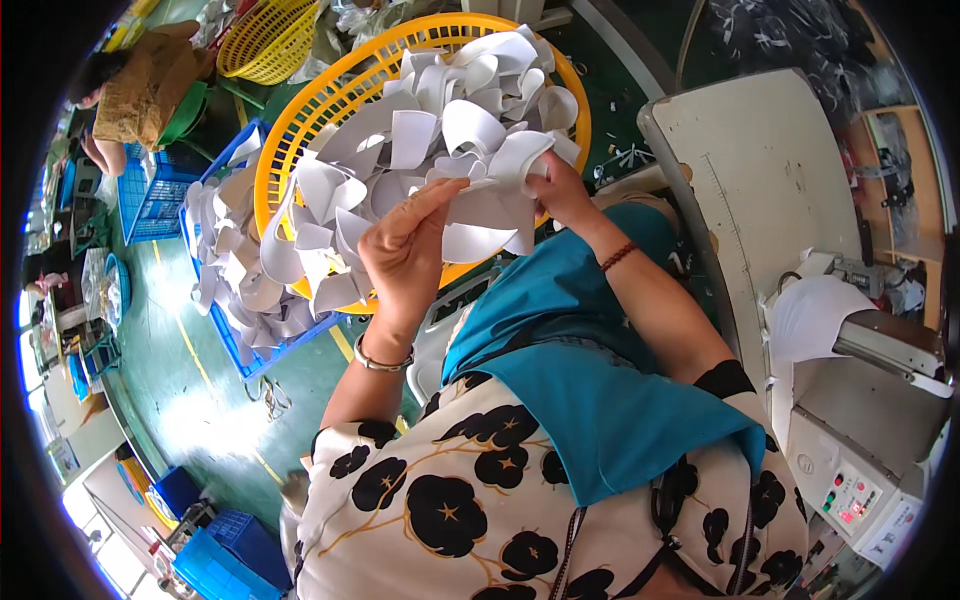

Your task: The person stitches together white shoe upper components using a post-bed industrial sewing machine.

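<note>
A white, curved, flexible sheet piece [490, 205] is held up between both hands over the yellow basket [268, 190]. My left hand [405, 245] is closed in a pinch at the piece's left edge. On its right end, the fingers of my right hand [562, 192] are closed, partly hidden behind the folded white material. Many similar loose white pieces [412, 138] fill the basket beneath and beyond my hands, curled and lying in all directions.
Left of the basket, a blue crate [240, 355] holds more white pieces. On my right stands a worn, pale worktable [735, 180] beside a machine with a control panel [850, 500]; a white piece [818, 315] hangs on its arm. Another person [105, 150] sits far left.
</note>
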Available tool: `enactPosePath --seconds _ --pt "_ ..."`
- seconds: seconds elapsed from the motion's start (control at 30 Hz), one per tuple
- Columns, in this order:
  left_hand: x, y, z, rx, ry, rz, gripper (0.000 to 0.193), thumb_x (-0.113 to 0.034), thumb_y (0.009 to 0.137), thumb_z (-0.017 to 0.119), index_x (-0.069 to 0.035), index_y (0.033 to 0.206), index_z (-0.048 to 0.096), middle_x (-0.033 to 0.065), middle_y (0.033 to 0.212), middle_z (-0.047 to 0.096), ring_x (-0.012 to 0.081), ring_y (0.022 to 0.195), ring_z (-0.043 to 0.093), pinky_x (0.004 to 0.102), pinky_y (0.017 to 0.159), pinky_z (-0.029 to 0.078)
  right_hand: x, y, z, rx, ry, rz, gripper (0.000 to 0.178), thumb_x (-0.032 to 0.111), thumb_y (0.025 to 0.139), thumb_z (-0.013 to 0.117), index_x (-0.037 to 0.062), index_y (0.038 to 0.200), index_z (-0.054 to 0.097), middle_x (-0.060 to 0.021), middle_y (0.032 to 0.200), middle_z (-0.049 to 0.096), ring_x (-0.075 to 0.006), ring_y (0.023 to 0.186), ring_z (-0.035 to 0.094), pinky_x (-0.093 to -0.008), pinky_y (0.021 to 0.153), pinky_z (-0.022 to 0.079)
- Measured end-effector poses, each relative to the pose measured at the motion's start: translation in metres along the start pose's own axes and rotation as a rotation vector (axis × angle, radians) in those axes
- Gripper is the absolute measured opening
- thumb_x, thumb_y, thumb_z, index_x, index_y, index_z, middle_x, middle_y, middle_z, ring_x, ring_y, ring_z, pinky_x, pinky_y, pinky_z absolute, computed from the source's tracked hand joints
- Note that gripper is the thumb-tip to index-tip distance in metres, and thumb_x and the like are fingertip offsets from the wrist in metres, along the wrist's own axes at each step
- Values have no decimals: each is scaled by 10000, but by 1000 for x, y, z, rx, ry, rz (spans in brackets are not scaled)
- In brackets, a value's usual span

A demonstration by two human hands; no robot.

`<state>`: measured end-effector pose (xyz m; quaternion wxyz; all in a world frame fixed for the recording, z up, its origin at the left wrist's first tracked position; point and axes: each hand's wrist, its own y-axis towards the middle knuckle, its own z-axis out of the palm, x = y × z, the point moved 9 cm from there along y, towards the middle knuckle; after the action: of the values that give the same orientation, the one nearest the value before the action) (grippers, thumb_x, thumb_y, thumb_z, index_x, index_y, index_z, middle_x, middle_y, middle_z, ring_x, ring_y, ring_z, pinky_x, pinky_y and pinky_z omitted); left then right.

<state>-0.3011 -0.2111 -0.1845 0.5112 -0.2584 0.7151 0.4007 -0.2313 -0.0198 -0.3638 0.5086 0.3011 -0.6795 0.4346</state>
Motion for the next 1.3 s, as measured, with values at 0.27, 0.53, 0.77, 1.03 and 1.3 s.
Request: enactPosePath --seconds 0.27,0.53,0.77,1.03,1.3 --pt "-19 -5 -5 12 82 15 143 56 835 575 20 932 673 70 911 689 88 832 616 206 767 469 12 3 3 33 80 36 372 67 749 567 34 1118 536 -100 820 639 -149 483 570 -266 402 440" --pt "11 -3 -20 -126 -50 -32 168 20 858 569 45 1008 639 79 948 677 90 803 606 211 728 483 13 -2 -2 -103 -135 -89 382 124 761 538 69 1139 541 -158 980 614 -248 745 625 -353 596 508" --pt "103 -16 16 119 6 -444 269 -57 828 600 40 1079 614 68 942 659 88 756 586 219 654 481 63 -27 26 -200 -714 -397 348 378 777 641 117 1007 662 -189 1264 467 -340 1177 422 -423 1002 311" --pt "104 -25 6 -38 -36 -322 243 -34 837 561 -23 1058 660 42 737 639 47 605 498 208 555 413 52 -35 38 -363 -662 -558 310 455 763 615 169 841 707 -126 1219 491 -358 1058 457 -449 865 392" --pt "1 -26 40 273 195 40 204 -5 830 561 -13 1001 671 81 939 684 120 871 622 249 791 467 68 -30 33 -431 -721 -552 261 298 717 584 45 696 644 -196 1032 535 -342 935 519 -451 787 417"
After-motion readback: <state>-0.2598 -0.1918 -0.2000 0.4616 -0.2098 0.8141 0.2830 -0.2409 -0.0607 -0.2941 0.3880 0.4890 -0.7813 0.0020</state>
